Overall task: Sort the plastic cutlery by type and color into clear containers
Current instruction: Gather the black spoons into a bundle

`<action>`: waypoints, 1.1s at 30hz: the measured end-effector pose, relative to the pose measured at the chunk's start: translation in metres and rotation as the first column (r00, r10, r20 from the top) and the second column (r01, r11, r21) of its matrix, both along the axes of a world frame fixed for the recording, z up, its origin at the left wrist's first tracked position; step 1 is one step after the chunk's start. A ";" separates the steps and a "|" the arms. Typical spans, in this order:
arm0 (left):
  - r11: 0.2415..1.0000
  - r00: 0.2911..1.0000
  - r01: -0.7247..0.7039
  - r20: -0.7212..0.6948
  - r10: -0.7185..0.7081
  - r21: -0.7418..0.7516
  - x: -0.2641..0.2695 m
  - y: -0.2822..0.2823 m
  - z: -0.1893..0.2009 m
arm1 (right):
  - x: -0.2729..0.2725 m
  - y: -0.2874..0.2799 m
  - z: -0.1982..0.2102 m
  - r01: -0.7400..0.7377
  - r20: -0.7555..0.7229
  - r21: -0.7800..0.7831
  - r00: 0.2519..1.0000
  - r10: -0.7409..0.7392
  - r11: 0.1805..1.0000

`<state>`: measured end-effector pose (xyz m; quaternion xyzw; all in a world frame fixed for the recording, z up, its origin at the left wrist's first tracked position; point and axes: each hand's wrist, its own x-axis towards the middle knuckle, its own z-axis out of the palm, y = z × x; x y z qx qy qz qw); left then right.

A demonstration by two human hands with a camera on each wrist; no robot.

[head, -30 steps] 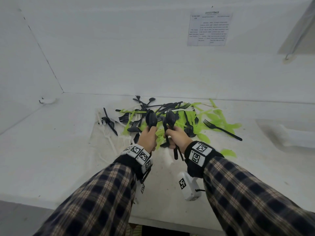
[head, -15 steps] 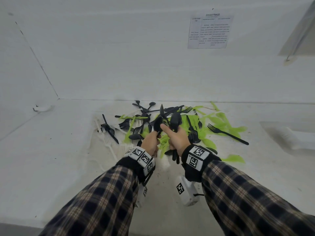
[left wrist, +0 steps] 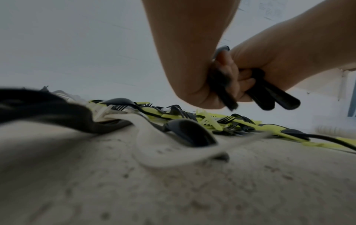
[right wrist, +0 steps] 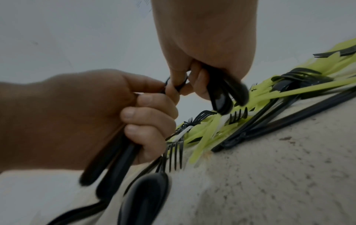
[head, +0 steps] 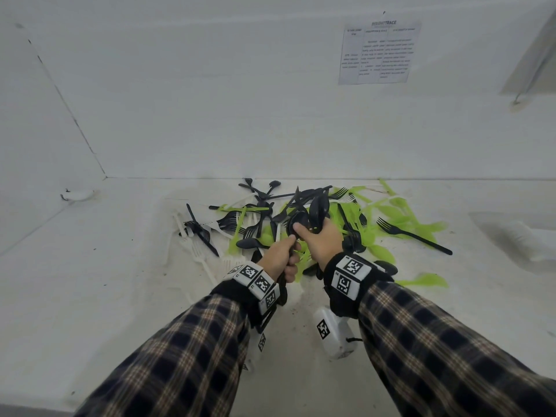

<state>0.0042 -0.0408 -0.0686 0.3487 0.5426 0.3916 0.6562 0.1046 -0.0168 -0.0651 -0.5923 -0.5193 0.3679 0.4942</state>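
Both hands (head: 301, 248) fisted around black spoons (head: 313, 213)

The person wears long plaid sleeves (head: 186, 356) in dark navy with tan and cream lines. Each wrist carries a black band (head: 346, 284) set with white square tags printed with black block codes. A white camera housing (head: 332, 332) bearing one such tag hangs under the right wrist, with a thin black cord.

Cutlery pile (head: 301, 224) blocks ahead; bare table (head: 90, 281) left seems passable.
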 end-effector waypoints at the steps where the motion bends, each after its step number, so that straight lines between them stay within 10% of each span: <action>1: 1.000 1.000 -0.023 -0.017 0.024 0.021 0.000 0.001 -0.002 | -0.002 -0.001 0.000 0.013 -0.006 -0.010 1.000 -0.013 1.000; 9: 0.921 0.900 -0.389 0.223 0.374 0.027 0.000 0.027 -0.001 | -0.011 -0.014 0.000 -0.209 -0.120 -0.048 0.972 0.202 0.977; 26: 0.951 0.944 -0.302 -0.120 0.307 0.063 0.013 0.048 0.003 | 0.013 0.008 0.004 -0.454 -0.026 -0.145 0.890 0.455 0.879; 33: 0.905 0.905 -0.426 -0.013 0.426 -0.008 0.017 0.051 0.005 | 0.013 0.017 0.001 -0.246 0.200 -0.151 0.941 0.273 0.958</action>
